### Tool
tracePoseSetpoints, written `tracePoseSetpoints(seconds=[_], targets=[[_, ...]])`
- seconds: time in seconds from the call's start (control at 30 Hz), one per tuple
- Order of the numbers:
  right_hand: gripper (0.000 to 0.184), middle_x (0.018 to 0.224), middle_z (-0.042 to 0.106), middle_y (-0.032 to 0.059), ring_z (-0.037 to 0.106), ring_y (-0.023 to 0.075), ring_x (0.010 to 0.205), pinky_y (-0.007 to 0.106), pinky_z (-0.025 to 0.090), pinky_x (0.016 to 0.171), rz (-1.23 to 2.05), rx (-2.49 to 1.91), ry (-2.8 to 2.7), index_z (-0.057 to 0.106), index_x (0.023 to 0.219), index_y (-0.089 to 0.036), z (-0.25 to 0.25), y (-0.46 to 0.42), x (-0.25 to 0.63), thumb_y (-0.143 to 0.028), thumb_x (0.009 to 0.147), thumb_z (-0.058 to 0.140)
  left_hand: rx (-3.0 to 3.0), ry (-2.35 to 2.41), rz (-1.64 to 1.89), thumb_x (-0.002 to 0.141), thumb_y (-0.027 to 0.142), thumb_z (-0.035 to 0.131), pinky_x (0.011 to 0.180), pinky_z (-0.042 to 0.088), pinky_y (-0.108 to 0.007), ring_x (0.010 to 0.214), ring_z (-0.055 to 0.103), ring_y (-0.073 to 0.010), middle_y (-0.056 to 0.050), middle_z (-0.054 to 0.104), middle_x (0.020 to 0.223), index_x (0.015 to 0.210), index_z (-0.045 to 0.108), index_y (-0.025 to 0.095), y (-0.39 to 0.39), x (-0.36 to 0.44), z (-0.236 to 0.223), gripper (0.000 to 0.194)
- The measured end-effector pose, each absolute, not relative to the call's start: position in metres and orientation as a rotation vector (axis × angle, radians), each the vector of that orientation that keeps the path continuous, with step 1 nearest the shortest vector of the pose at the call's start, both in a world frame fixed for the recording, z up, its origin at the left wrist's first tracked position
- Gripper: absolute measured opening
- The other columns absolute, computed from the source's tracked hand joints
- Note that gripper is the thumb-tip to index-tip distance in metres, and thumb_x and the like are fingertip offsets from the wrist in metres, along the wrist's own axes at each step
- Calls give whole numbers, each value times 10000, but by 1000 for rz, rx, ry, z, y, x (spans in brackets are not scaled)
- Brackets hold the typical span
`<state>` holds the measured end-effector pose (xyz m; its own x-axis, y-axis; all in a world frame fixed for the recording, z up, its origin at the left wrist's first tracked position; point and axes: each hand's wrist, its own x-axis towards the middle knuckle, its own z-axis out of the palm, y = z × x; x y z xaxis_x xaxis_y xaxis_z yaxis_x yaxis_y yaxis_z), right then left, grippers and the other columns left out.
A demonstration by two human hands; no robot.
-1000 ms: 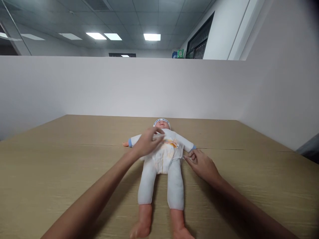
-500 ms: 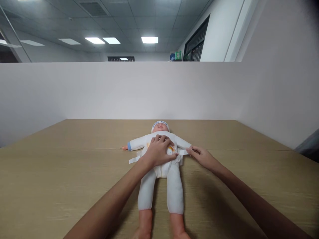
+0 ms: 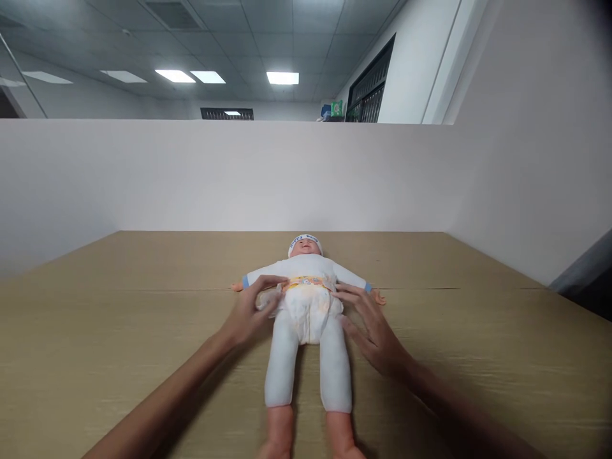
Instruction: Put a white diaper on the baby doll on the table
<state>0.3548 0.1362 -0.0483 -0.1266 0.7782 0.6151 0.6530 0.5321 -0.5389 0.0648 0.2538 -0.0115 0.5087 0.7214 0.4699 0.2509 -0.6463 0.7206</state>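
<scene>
Around the hips of a face-up baby doll (image 3: 306, 262), between both hands: a white diaper (image 3: 308, 313) with an orange-patterned waistband (image 3: 308, 280). Left hand (image 3: 246, 313) beside the doll's waist, thumb and fingers parted near a sheer side flap (image 3: 268, 299) (impossible to tell any grip); right hand (image 3: 375, 328) opposite, fingers spread, seemingly gripping nothing. Blue lettering on the doll's white cap (image 3: 305, 238), apparently "Happy Baby". Tabletop (image 3: 109, 338) stretching wide either side of the doll; far edge just beyond the cap.
</scene>
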Motion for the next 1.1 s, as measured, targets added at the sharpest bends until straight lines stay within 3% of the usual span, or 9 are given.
tracePoseSetpoints(seconds=[0.13, 0.2, 0.27, 0.37, 0.5, 0.67, 0.77, 0.9, 1.1], targets=[[212, 1281, 652, 93, 617, 266, 1216, 436, 501, 1066, 111, -1166, -1754, 599, 1296, -282, -44, 130, 349, -324, 1107, 515, 2247, 1223, 1022, 1041, 522, 544, 1087, 517, -502, 1186, 685, -316, -109, 759, 1233, 1133, 647, 233, 262, 28, -38, 321], [128, 1111, 658, 71, 623, 246, 1017, 404, 517, 929, 107, -1201, -1736, 611, 1162, -268, -30, 144, 332, -337, 1100, 523, 2374, 1361, 883, 1009, 532, 546, 1038, 512, -505, 1128, 674, -342, -137, 747, 1160, 1062, 627, 212, 270, 24, -47, 334], [103, 1040, 647, 54, 611, 234, 957, 389, 509, 885, 104, -1254, -1767, 589, 1058, -261, -14, 164, 313, -349, 1081, 542, 2451, 1465, 724, 970, 512, 560, 1048, 471, -524, 1146, 652, -374, -154, 736, 1127, 1004, 609, 210, 277, 26, -50, 309], [169, 987, 639, 33, 620, 233, 946, 374, 493, 849, 38, -1397, -1819, 515, 949, -260, 0, 196, 289, -376, 1002, 626, 2377, 1554, 532, 918, 475, 596, 995, 453, -495, 1073, 675, -369, -125, 746, 1034, 913, 592, 230, 285, 29, -47, 245], [334, 878, 593, 15, 584, 233, 829, 354, 419, 729, -17, -1542, -1806, 437, 850, -267, -1, 223, 278, -448, 911, 710, 2243, 1505, 463, 838, 493, 651, 750, 428, -368, 820, 662, -288, -62, 720, 847, 796, 589, 240, 292, 28, -40, 264], [335, 902, 608, 30, 589, 241, 860, 352, 406, 760, -14, -1587, -1837, 452, 848, -260, -4, 223, 279, -462, 924, 708, 2059, 1326, 516, 833, 677, 579, 627, 338, -309, 653, 506, -192, 12, 541, 654, 656, 517, 239, 299, 26, -18, 477], [323, 926, 605, 32, 591, 247, 880, 356, 411, 778, 4, -1596, -1851, 466, 859, -256, -2, 220, 278, -454, 931, 711, 1974, 1191, 601, 875, 732, 529, 633, 349, -301, 646, 458, -163, 22, 525, 675, 710, 548, 225, 300, 35, 3, 533], [300, 919, 612, 29, 603, 251, 887, 363, 425, 786, 52, -1591, -1868, 497, 855, -252, -1, 221, 278, -444, 941, 711, 1939, 1061, 682, 893, 688, 581, 688, 386, -307, 719, 501, -165, 6, 585, 768, 770, 599, 203, 296, 64, 17, 501], [296, 975, 650, 62, 617, 285, 981, 404, 448, 889, 75, -1586, -1876, 581, 876, -237, -6, 225, 280, -478, 918, 748, 1925, 947, 678, 890, 616, 638, 630, 307, -311, 670, 404, -150, 33, 480, 699, 700, 546, 206, 293, 103, 9, 461]])
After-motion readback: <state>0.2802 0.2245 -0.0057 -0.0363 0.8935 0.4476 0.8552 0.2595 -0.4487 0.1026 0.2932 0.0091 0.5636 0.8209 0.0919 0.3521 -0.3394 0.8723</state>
